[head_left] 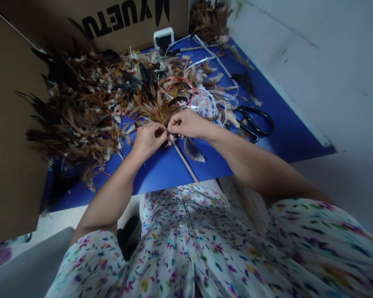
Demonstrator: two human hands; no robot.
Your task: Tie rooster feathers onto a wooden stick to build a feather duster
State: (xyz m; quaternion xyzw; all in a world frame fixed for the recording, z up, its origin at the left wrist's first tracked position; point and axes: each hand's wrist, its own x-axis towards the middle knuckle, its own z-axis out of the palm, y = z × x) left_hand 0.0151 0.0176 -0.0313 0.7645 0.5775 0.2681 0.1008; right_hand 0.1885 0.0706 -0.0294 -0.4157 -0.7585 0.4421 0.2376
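A thin stick [185, 161] lies on the blue tabletop, its near end at the front edge. At its far end fans a bunch of brown feathers [153, 105]. My left hand [148, 138] is closed in a pinch at the base of the bunch, from the left. From the right, my right hand [186, 123] pinches at the same spot, its fingertips nearly meeting the left ones. What lies between the fingertips is too small to make out. A loose dark feather [192, 150] lies right of the stick.
Heaped feathers [90, 95] cover the table's left and back. Beyond my right hand lie a coil of clear plastic strip [207, 103], red string [182, 78] and black-handled scissors [257, 122]. A small white device [163, 39] stands before a cardboard box [124, 35]. A wall [313, 62] borders the right.
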